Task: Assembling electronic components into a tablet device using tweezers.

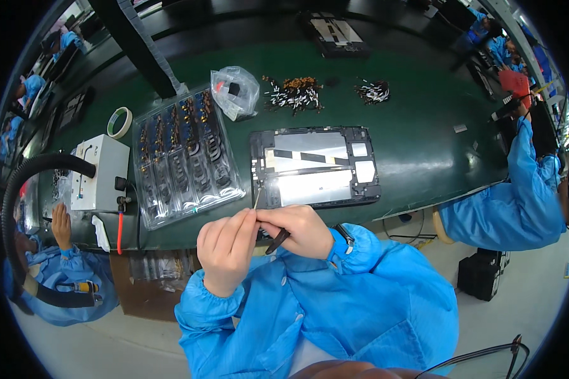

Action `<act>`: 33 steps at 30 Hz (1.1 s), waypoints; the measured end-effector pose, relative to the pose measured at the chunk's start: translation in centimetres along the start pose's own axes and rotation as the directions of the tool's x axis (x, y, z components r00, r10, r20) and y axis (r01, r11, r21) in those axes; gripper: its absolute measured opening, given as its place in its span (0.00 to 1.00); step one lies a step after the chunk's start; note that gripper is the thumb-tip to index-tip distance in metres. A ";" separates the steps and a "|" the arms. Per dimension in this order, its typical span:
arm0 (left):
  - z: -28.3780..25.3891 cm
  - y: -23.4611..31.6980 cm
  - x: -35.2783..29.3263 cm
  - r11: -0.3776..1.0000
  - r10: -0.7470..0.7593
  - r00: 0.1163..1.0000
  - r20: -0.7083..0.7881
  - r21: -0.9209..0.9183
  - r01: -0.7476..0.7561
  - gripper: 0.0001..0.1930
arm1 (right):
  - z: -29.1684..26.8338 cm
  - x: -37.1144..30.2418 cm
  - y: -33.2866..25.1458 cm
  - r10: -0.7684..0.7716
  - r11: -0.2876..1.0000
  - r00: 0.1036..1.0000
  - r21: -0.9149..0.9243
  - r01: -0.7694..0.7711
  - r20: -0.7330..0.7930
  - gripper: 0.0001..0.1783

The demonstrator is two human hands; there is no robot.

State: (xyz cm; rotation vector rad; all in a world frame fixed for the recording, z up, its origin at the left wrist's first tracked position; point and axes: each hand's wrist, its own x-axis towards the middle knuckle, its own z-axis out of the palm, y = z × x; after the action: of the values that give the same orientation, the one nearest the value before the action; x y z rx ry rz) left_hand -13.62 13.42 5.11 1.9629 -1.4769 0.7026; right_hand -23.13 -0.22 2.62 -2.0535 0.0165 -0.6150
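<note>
My left hand [229,247] and my right hand [298,228] meet just in front of the near left corner of a dark-framed tablet housing [313,188] with silver panels. The left fingers are pinched together, and what they grip is too small to name. Between the fingertips a thin pale sliver [257,198] points up toward the housing. A dark tapered tool [278,242] sticks out below my closed right hand; its other end is hidden. The housing lies flat on the green bench mat [417,151].
Left of the housing lies a clear tray [189,158] of small parts. Behind are a plastic bag [235,91] and two piles of small parts [294,95] [374,91]. A white box [101,174] with a black hose [25,170] stands left. Co-workers [506,196] sit at both sides.
</note>
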 end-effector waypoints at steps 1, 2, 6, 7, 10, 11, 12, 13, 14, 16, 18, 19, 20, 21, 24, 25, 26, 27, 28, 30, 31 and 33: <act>-0.1 -0.1 -0.1 0.999 -0.020 0.999 0.028 -0.044 0.021 0.11 | -0.1 0.1 0.3 -0.039 0.998 0.999 -0.041 0.040 0.020 0.14; -0.2 -0.2 -0.2 0.995 -0.039 0.998 0.057 -0.087 0.044 0.11 | -0.1 0.0 0.4 -0.078 0.993 0.996 -0.081 0.081 0.041 0.15; -0.4 -0.5 -0.2 0.989 -0.050 0.996 0.080 -0.133 0.060 0.11 | -0.1 -0.1 0.1 -0.053 0.992 0.996 -0.113 0.061 0.068 0.18; -0.5 -0.6 0.0 0.986 -0.048 0.995 0.084 -0.156 0.061 0.11 | -0.2 0.0 -0.1 -0.055 0.992 0.996 -0.107 0.062 0.069 0.18; -0.4 -0.8 -0.2 0.988 -0.059 0.993 0.102 -0.134 0.072 0.12 | -0.4 0.1 -0.2 -0.064 0.991 0.992 -0.115 0.076 0.106 0.19; -0.4 -0.9 -0.4 0.992 -0.057 0.992 0.110 -0.109 0.069 0.13 | -0.3 0.1 0.0 -0.059 0.992 0.993 -0.106 0.070 0.103 0.19; -0.2 -0.9 -0.4 0.992 -0.075 0.990 0.118 -0.094 0.087 0.13 | -0.2 -0.1 0.0 -0.049 0.993 0.994 -0.105 0.059 0.095 0.20; 0.0 -1.0 -0.2 0.993 -0.069 0.995 0.077 -0.086 0.075 0.12 | -0.1 -0.2 0.3 -0.040 0.995 0.995 -0.087 0.048 0.095 0.19; -0.1 -1.0 -0.4 0.995 -0.064 0.997 0.036 -0.076 0.066 0.12 | -0.1 -0.2 0.1 -0.047 0.996 0.992 -0.064 0.055 0.117 0.19; -1.2 -2.2 -1.1 0.981 -0.193 0.974 -0.116 0.011 0.195 0.07 | -0.4 -0.1 -0.2 -0.026 0.999 0.997 -0.036 0.029 0.073 0.19; -2.4 -3.8 -3.7 0.826 -0.510 0.751 -0.419 0.005 0.564 0.04 | -0.4 -0.2 0.0 -0.021 1.000 0.994 0.013 0.020 0.110 0.18; -3.1 -4.6 -5.8 0.687 -0.627 0.613 -0.481 0.031 0.726 0.03 | -0.3 -0.3 0.1 0.002 1.000 0.992 0.017 -0.004 0.122 0.18; -3.5 -5.7 -8.1 0.521 -0.707 0.454 -0.542 0.036 0.853 0.03 | -0.1 -0.4 0.3 0.030 0.999 0.991 0.015 -0.032 0.130 0.17; -3.9 -7.0 -10.3 0.455 -0.704 0.415 -0.577 0.082 0.887 0.04 | -0.1 -0.4 0.2 0.037 0.999 0.992 0.034 -0.042 0.120 0.17; -4.4 -12.1 -17.7 0.267 -0.729 0.334 -0.597 0.202 0.942 0.08 | -0.8 0.1 -0.9 0.017 1.000 0.985 -0.004 -0.016 0.171 0.16; -4.3 -14.0 -20.4 0.141 -0.757 0.292 -0.584 0.291 0.946 0.10 | -0.9 0.3 -1.1 0.019 0.999 0.986 0.030 -0.025 0.169 0.15; -4.3 -15.1 -21.9 0.018 -0.781 0.248 -0.573 0.376 0.926 0.12 | -0.8 0.4 -1.0 0.018 0.999 0.985 0.032 -0.024 0.173 0.15; -4.3 -15.4 -22.3 0.018 -0.783 0.247 -0.571 0.376 0.927 0.12 | -0.6 0.3 -0.8 0.020 0.997 0.991 0.077 -0.030 0.134 0.14; -4.3 -15.5 -22.5 -0.043 -0.803 0.215 -0.556 0.414 0.909 0.12 | -0.5 0.2 -0.7 0.023 0.992 0.995 0.122 -0.034 0.093 0.13; -4.3 -15.0 -22.0 -0.099 -0.824 0.184 -0.536 0.455 0.885 0.13 | 0.1 -0.1 -0.4 0.057 0.979 0.997 0.192 -0.067 0.061 0.12; -4.5 -13.8 -20.2 0.032 -0.780 0.241 -0.577 0.347 0.937 0.11 | 0.2 -0.3 -0.3 0.092 0.960 0.995 0.262 -0.097 0.031 0.11; -5.2 -10.0 -14.2 0.191 -0.696 0.194 -0.692 0.082 0.978 0.09 | 0.1 -0.2 -0.8 0.183 0.909 0.980 0.366 -0.199 0.078 0.11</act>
State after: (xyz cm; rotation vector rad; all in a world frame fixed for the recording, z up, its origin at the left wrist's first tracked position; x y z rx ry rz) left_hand -7.81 28.77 -2.67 2.2702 0.4485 0.9665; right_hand -23.42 0.33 3.12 -1.6704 0.0701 -0.4154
